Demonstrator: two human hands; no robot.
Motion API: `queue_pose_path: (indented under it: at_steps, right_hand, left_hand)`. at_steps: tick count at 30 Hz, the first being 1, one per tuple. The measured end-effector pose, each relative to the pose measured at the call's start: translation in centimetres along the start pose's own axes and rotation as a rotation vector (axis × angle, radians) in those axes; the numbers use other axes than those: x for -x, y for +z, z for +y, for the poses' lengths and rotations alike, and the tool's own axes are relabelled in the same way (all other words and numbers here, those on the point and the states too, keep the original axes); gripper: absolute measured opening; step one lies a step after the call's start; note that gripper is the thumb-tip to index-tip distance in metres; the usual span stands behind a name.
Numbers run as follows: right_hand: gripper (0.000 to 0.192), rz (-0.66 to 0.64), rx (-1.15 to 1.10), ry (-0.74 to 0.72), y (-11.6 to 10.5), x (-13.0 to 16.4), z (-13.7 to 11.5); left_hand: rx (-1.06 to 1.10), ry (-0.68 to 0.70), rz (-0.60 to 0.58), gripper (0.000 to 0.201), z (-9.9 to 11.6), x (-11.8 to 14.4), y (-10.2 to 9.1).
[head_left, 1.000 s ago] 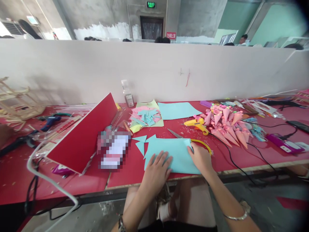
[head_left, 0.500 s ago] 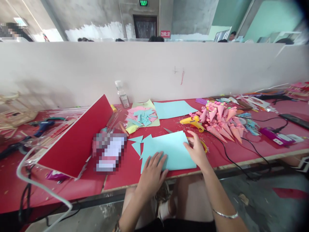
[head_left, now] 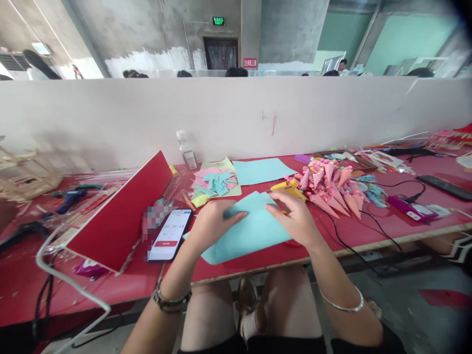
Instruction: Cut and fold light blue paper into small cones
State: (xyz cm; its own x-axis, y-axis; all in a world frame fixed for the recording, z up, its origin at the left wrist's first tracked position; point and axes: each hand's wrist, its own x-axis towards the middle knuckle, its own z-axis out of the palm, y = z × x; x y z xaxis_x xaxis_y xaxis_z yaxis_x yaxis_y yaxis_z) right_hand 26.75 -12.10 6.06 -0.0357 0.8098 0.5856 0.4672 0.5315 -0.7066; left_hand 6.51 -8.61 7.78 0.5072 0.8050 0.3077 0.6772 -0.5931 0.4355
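A light blue sheet of paper (head_left: 250, 231) is held up at a tilt over the red table's front part, its near edge close to the table edge. My left hand (head_left: 212, 223) grips its left side, thumb lying on top and fingers hidden behind. On the right side, my right hand (head_left: 297, 216) pinches the sheet near its upper corner, thumb in front. Close beyond that hand lies a yellow hot glue gun (head_left: 289, 188), partly covered by it. The small blue cut pieces by my left hand are mostly hidden.
A phone (head_left: 171, 235) showing a timer lies left, beside a leaning red board (head_left: 123, 216). Blue and pink scraps (head_left: 217, 181) are piled ahead, with another blue sheet (head_left: 263, 170) beside them. Pink paper cones (head_left: 337, 187) and a purple power strip (head_left: 413, 207) with cables occupy the right.
Both hands have gone from resting on the blue paper to gripping its sides. The sheet has been lifted and tilted. My left hand moved up and left; the view shifted slightly.
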Motion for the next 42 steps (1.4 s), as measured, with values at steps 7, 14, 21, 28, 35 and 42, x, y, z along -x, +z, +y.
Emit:
queue_pose_path:
  at_steps: [7,14,21,28,35,42]
  right_hand:
    - [0.059,0.167,-0.253,0.144,0.9,-0.6,3.0]
    - [0.052,-0.087,-0.659,0.220,5.1,1.1,4.1]
    - [0.047,-0.143,-0.668,0.356,6.1,1.0,5.2]
    - [0.036,-0.083,-0.593,0.436,6.7,0.9,5.2]
    - [0.033,-0.044,-0.535,0.424,6.7,0.7,4.4]
    - [0.032,0.026,-0.471,0.432,6.6,1.0,4.1]
  left_hand:
    - [0.281,-0.315,0.463,0.028,-2.5,1.4,1.5]
    - [0.600,-0.306,0.567,0.028,-5.0,3.1,5.7]
    - [0.819,-0.333,0.494,0.032,-5.3,4.1,6.4]
    - [1.025,-0.365,0.330,0.031,-6.4,4.1,6.9]
    - [1.047,-0.510,0.313,0.041,-5.8,3.9,7.2]
    - [1.020,-0.528,0.330,0.046,-5.0,3.7,7.1]
